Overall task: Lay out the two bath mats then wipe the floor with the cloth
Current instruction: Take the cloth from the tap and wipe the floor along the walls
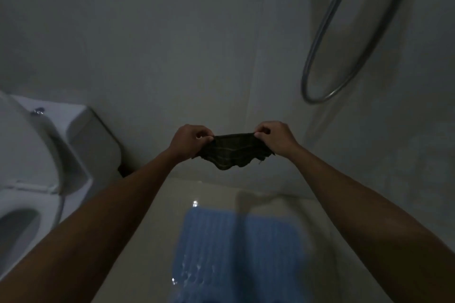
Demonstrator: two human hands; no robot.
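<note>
Dim bathroom. Toilet (pixel 32 167) well off to the left of the left hand (pixel 188 140); hose loop (pixel 344 39) on the wall above the right hand (pixel 275 136). One blue bath mat (pixel 236 253) lies flat on the floor (pixel 160 204) below both hands; second mat not in view. Cloth (pixel 234 152) stretched between the hands, each pinching a top corner, fingers curled. Judged: wiping step about to start. Next move: lower the cloth to bare floor beside the mat, which takes up much of the floor underneath.
</note>
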